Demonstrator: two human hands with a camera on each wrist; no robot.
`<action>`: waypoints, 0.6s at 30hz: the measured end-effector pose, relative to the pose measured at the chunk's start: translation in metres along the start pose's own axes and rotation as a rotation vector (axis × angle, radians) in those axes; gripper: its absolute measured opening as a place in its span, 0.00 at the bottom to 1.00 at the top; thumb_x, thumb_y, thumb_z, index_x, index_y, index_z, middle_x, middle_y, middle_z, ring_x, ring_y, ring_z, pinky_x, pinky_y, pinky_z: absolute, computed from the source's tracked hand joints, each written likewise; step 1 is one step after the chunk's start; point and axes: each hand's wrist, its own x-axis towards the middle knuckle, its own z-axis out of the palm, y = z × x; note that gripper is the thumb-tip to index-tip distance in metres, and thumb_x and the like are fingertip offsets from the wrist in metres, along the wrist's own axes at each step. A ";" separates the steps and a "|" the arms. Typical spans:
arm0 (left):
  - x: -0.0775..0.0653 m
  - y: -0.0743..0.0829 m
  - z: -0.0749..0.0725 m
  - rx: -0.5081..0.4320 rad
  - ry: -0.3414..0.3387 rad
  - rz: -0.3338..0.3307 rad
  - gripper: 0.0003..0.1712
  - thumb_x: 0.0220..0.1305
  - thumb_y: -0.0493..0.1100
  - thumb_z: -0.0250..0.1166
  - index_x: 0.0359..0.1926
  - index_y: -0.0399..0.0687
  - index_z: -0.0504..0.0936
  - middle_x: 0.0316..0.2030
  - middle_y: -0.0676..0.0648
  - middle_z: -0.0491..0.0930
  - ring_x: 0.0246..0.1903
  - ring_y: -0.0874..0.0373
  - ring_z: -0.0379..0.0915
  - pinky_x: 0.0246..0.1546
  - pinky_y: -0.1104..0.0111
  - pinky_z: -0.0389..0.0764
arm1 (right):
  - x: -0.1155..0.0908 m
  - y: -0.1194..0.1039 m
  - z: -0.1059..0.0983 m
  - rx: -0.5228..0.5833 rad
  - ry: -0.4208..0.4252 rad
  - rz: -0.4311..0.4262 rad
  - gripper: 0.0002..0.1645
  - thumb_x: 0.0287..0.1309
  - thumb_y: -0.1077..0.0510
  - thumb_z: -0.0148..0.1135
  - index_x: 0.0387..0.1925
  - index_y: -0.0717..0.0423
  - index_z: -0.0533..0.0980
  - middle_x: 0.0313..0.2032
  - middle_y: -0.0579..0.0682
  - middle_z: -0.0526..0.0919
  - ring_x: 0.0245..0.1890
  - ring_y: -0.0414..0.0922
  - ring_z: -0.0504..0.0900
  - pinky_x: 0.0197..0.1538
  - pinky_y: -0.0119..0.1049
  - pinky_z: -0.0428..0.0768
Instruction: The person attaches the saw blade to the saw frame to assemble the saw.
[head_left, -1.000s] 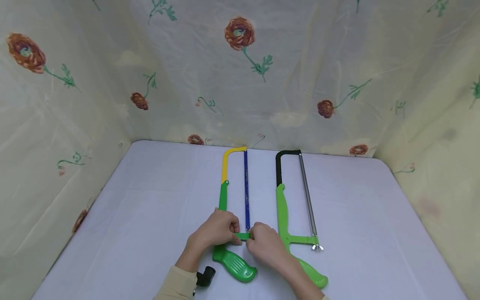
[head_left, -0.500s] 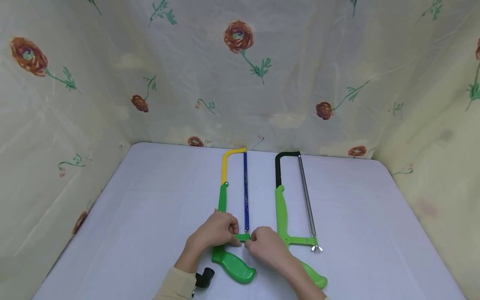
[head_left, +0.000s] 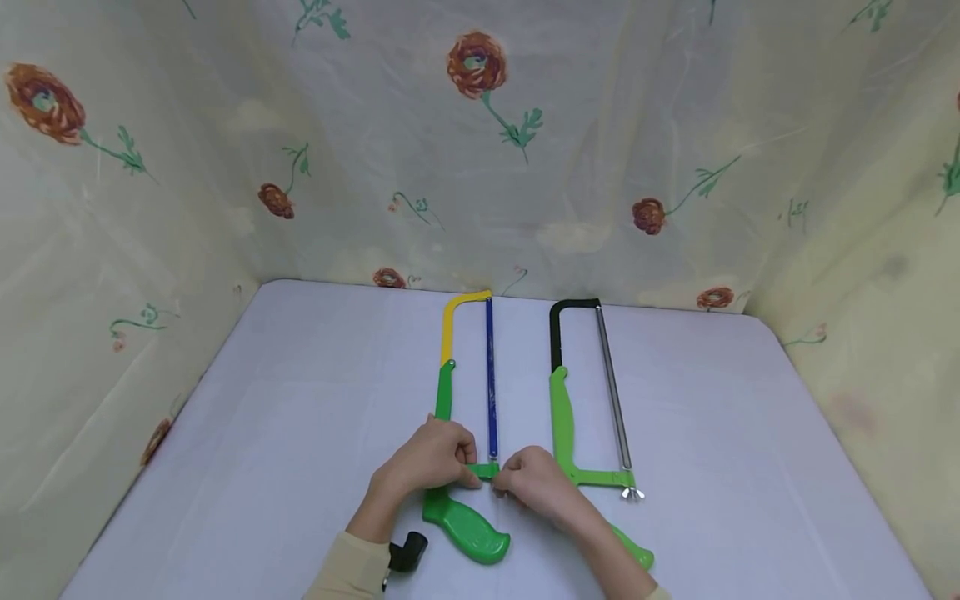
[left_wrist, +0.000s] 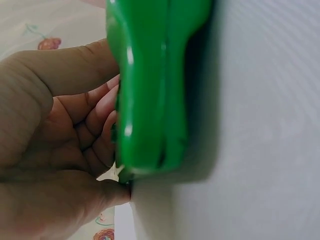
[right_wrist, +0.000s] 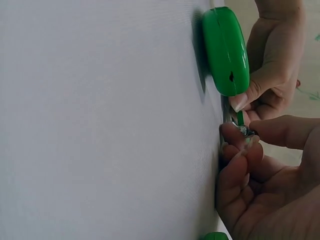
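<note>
A hacksaw with a green handle (head_left: 472, 533), a yellow front frame (head_left: 448, 325) and a blue blade (head_left: 492, 375) lies on the table. My left hand (head_left: 433, 454) holds its green frame just above the handle, thumb at the short cross arm (head_left: 486, 471). At the end of that arm my right hand (head_left: 538, 483) pinches a small shiny metal wing nut (right_wrist: 245, 131) between thumb and fingers; the head view hides this nut. In the left wrist view the green handle (left_wrist: 147, 90) fills the middle and covers part of the left hand.
Close on the right lies a second hacksaw (head_left: 562, 417), light green and black, with a grey blade (head_left: 615, 387) and a wing nut (head_left: 633, 493). My right forearm passes over its handle. Beside the left sleeve is a black piece (head_left: 408, 552). Flowered curtains (head_left: 360, 125) stand around the table.
My right fingers have shifted and turned slightly at the wing nut, their tips now lower along the cross arm's end. The left hand keeps its hold; both hacksaws lie as before.
</note>
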 end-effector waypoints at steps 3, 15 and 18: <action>0.000 0.001 0.000 0.002 0.000 -0.001 0.13 0.46 0.44 0.80 0.21 0.56 0.81 0.14 0.58 0.72 0.18 0.65 0.68 0.75 0.42 0.44 | -0.001 0.001 0.000 0.035 0.004 0.004 0.13 0.49 0.60 0.62 0.16 0.65 0.80 0.07 0.41 0.63 0.11 0.37 0.60 0.19 0.30 0.60; -0.002 0.004 -0.001 -0.013 0.004 -0.006 0.13 0.46 0.43 0.80 0.21 0.54 0.81 0.14 0.57 0.72 0.18 0.64 0.67 0.73 0.42 0.51 | -0.003 0.004 -0.002 0.105 -0.019 -0.012 0.11 0.52 0.63 0.59 0.26 0.67 0.84 0.12 0.44 0.70 0.15 0.38 0.66 0.22 0.30 0.68; -0.002 0.004 -0.002 -0.015 0.005 -0.007 0.13 0.46 0.43 0.80 0.21 0.54 0.81 0.14 0.57 0.72 0.18 0.64 0.67 0.72 0.42 0.54 | -0.004 0.004 -0.003 0.123 -0.029 -0.016 0.10 0.53 0.64 0.59 0.28 0.68 0.83 0.14 0.45 0.72 0.17 0.39 0.67 0.23 0.30 0.69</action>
